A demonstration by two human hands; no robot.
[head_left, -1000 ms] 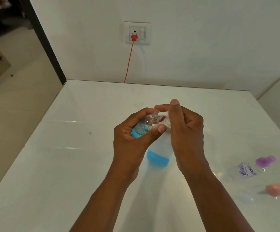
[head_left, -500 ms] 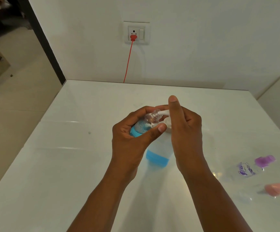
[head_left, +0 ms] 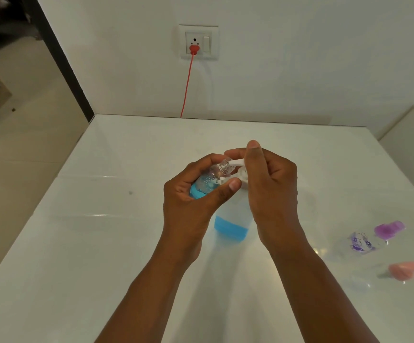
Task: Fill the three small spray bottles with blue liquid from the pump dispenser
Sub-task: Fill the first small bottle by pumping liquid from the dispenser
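Head view shows my left hand [head_left: 188, 201] with its grip curled round a small clear bottle [head_left: 209, 180], tilted so its open neck meets the white spout of the pump dispenser [head_left: 233, 219]. My right hand [head_left: 270, 184] sits over the pump head, fingers curled about it, index finger raised; I cannot tell how hard it presses. The bottle carries bubbly blue liquid in its lower part, so I judge this the filling step for 1 of the 3 bottles, partly done. The dispenser stands on the white surface [head_left: 102, 243], blue showing only near its base. Next I would want steady strokes with neck and spout kept aligned, or liquid spills. To the right lie a bottle with purple flower print [head_left: 362, 243], a purple cap [head_left: 389, 229] and a pink sprayer top [head_left: 410, 269]. No readable writing or brand shows anywhere.
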